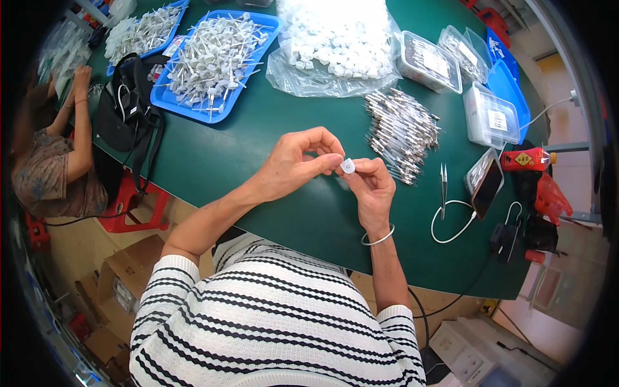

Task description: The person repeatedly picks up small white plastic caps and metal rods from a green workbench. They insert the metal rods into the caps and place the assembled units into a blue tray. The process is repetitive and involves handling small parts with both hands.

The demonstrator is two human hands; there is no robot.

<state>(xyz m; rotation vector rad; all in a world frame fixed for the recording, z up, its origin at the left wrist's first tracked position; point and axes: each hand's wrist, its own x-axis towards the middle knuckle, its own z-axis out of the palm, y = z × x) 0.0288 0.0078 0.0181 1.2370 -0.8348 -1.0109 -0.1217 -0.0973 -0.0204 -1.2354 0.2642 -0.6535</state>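
Over the near part of the green table, my two hands meet in front of me. Thumb and fingers of my right hand (374, 193) pinch a small white plastic cap (349, 166). My left hand (293, 160) is closed in a pinch right beside the cap; whatever its fingertips grip, if anything, is too small to make out. Just beyond my right hand lies a pile of slim metal-and-clear rods (403, 132). Farther off, loose white caps (351, 61) rest on a clear plastic bag (293, 77).
A blue tray (222, 115) heaped with white-capped stems stands at the left, beside a black bag (132, 106). Tweezers (443, 190), a cabled phone (488, 188) and clear plastic boxes (491, 116) lie at the right. Another person (61, 161) sits at the far left.
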